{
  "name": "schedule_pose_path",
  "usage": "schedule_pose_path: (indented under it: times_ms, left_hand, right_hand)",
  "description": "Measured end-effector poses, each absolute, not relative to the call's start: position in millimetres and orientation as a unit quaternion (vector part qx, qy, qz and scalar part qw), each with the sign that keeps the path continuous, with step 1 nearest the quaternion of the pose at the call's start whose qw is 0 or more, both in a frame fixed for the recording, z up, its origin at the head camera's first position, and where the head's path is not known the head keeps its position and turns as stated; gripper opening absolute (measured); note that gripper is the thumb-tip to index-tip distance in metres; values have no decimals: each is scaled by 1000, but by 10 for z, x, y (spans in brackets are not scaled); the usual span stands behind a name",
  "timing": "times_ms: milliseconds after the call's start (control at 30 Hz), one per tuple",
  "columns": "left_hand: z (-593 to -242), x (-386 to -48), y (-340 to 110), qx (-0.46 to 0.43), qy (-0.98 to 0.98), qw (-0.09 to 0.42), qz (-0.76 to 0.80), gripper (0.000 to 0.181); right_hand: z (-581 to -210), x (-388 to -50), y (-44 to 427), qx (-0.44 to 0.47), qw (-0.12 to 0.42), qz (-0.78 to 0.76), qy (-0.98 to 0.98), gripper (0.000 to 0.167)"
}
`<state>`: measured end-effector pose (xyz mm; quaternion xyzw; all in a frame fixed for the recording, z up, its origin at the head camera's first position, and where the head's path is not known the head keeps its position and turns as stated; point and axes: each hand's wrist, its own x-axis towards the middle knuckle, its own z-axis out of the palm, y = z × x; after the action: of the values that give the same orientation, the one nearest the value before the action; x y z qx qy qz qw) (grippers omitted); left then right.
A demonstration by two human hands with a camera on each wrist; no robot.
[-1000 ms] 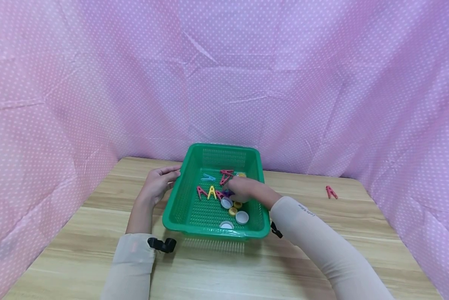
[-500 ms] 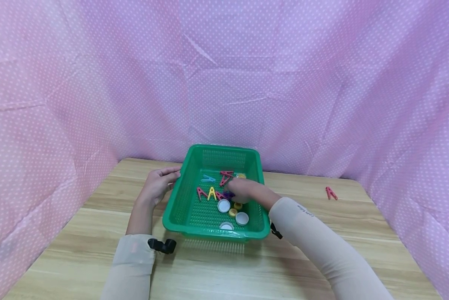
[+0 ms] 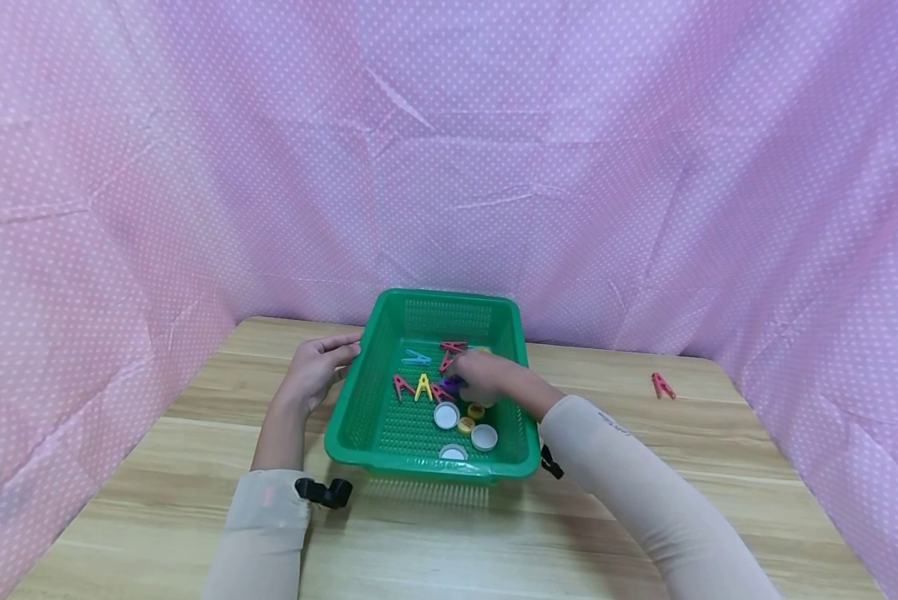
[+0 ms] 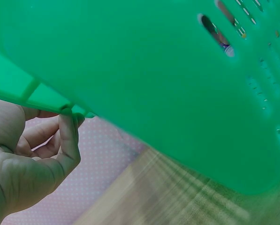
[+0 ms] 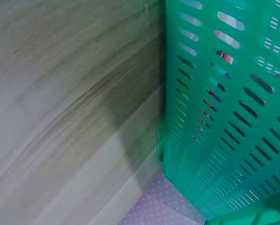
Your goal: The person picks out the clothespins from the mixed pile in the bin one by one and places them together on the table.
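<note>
In the head view, a green plastic basket (image 3: 494,469) sits on the wooden table, holding clothespins and round caps. My left hand (image 3: 317,367) pinches its left rim between thumb and fingers; the left wrist view shows the hand (image 4: 41,154) at the rim's underside. Inside the basket, my right hand (image 3: 482,377) reaches down with curled fingers on a purple clothespin (image 3: 452,386), partly covered by the hand. Red clothespins (image 3: 402,386), a yellow clothespin (image 3: 423,387) and a light blue clothespin (image 3: 416,357) lie around it. White caps (image 3: 446,416) and yellow caps (image 3: 466,426) lie nearer the front.
One red clothespin (image 3: 662,385) lies outside the basket at the right of the table (image 3: 606,517). A pink dotted cloth (image 3: 449,167) hangs behind and at the sides. The right wrist view shows only the basket's slotted wall (image 5: 233,131), tabletop and cloth.
A white cap beside my right hand has shifted toward the front left and lies flatter. The purple clothespin has moved slightly left with my fingers. My left hand stays at the rim.
</note>
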<state>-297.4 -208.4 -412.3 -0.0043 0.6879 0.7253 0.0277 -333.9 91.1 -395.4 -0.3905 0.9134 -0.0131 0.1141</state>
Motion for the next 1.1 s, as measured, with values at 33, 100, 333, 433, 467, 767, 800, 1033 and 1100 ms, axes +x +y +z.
schedule_pose_path:
  times_ms: [33,100,333,433,467,767,800,1033,1100]
  left_hand:
    - [-4124,-2975,-2085,-4,688,28,725,40]
    - [-4124,-2976,-2087,-2,689,28,724,40]
    - [-4120,-2974,-2086,2,690,24,723,40]
    - [-4122,-2973,-2086,3,690,25,723,40]
    - [-4123,-2972,-2085,4,689,25,724,40]
    - [-4144,-2973,-2097,6,679,26,734,41]
    - [-4145,-2974,-2097,6,680,27,733,41]
    - [-4136,-2974,-2091,2,683,27,730,40]
    - [-4133,-2974,-2090,3,682,26,731,40]
  right_hand:
    - [-3950,-3340,914,-391,111,-15,913,33]
    - [-3938,-3336,919,-392,106,-22,914,37]
    - [-3893,-3325,949,-418,87,-61,902,35]
    - [-3877,-3323,965,-435,74,-76,894,33]
    - [-3870,-3322,969,-441,69,-79,891,32]
    - [-3711,-3282,995,-471,29,-96,876,32]
    - [-3690,-3276,1001,-468,28,-96,878,32]
    - [-3547,-3237,1089,-457,2,-94,884,33]
    - [-3500,-3224,1129,-456,-8,-104,884,33]
